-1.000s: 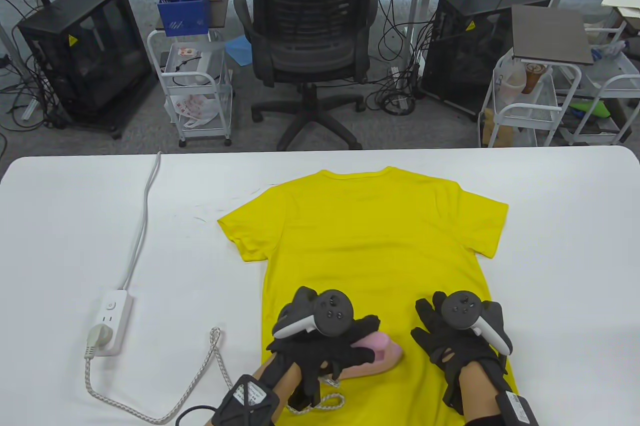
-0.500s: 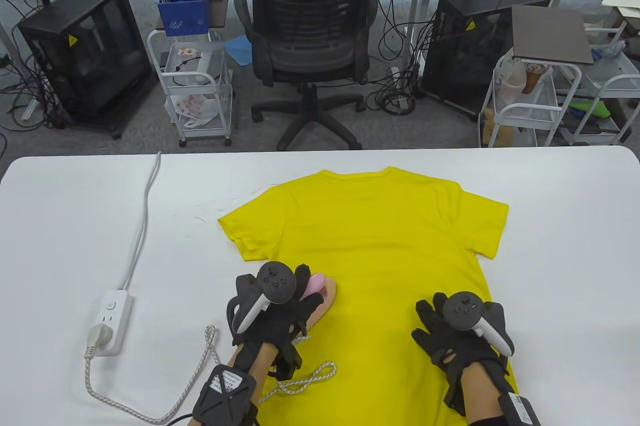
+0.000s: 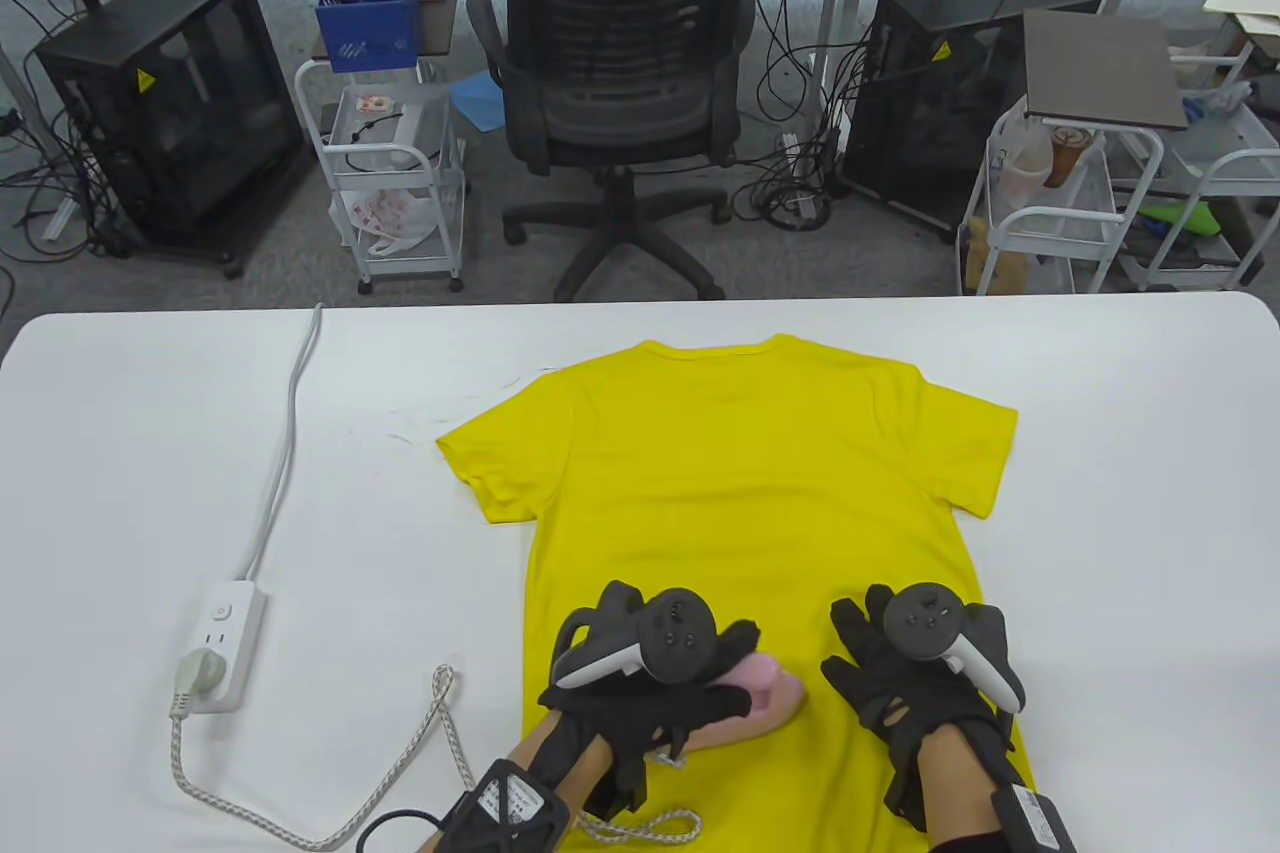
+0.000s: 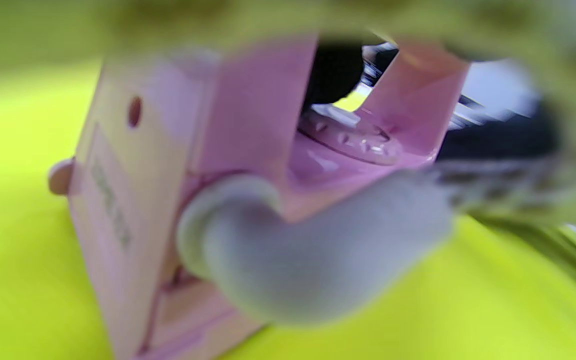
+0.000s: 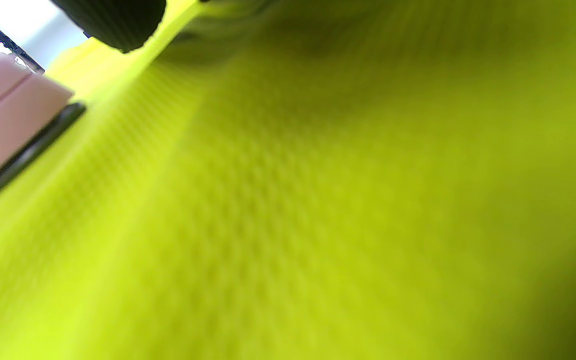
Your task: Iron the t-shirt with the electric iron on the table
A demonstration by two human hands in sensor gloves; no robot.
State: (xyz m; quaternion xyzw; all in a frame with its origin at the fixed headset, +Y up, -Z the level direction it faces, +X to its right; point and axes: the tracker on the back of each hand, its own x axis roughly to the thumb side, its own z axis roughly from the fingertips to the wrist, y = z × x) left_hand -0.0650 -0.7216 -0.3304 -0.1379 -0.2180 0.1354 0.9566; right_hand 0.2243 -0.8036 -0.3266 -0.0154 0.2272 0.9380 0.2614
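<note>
In the table view, a bright yellow short-sleeved cotton t-shirt (image 3: 745, 533) lies spread flat on the white worktop (image 3: 1130, 493), collar toward the far edge and hem toward the person. The left hand (image 3: 640, 693), in a black sensor glove, has its fingers (image 3: 725, 701) wrapped over the handle of a small pink plastic electric iron (image 3: 765, 698), which sits on the lower part of the shirt with its nose pointing to the right. The iron's braided white-and-grey power cord (image 3: 440, 723) loops off the near edge of the shirt and runs left across the worktop to a white power strip (image 3: 222, 645), where its plug is seated. The right hand (image 3: 905, 683) lies flat on the shirt just to the right of the iron, fingers (image 3: 850, 638) spread and holding nothing, palm pressing the fabric.

The left wrist view is blurred and close: the iron (image 4: 178, 200) fills the frame from behind, resting on the t-shirt (image 4: 468, 310), with its pale grey cord sleeve (image 4: 318, 250) coming out of the back. The hand's grip cannot be made out here.

The right wrist view looks along the t-shirt (image 5: 343, 200) at fabric level. The iron's pink body (image 5: 3, 120) and dark soleplate edge sit at the left, flat on the cloth, and a black gloved fingertip (image 5: 118, 20) touches the fabric at the top.
</note>
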